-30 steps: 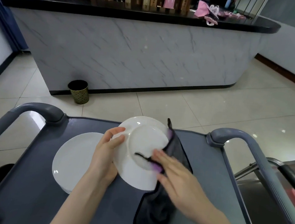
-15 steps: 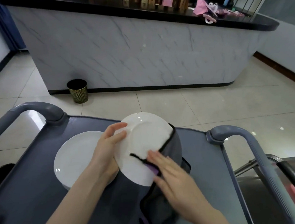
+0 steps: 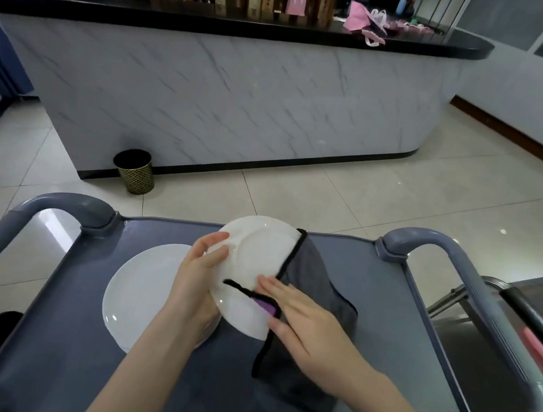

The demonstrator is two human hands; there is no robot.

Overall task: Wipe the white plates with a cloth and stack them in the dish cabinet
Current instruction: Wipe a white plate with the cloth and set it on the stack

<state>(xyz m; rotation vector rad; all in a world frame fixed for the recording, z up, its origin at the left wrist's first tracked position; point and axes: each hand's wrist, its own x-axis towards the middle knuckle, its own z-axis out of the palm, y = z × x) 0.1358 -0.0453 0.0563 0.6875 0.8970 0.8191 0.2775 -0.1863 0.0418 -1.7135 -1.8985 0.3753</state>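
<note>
Holding the round white ceramic plate [image 3: 252,263] tilted over the grey plastic cart [image 3: 385,314] w/ my left hand [image 3: 198,278], fingers curled on its rim. Right hand [image 3: 306,320], fingers flat, presses the dark grey black-edged cloth [image 3: 309,281] on it. Best press evenly, sweep centre to rim.

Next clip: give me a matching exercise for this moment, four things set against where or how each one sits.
Things:
1. upper plate
2. lower plate
3. grey cloth
4. waste bin

Place or state:
A. on the floor by the marble counter
B. flat on the cart tray
C. tilted, gripped at its rim by the left hand
D. pressed onto a plate by the right hand

Pairs: 1-C, 2-B, 3-D, 4-A
</note>
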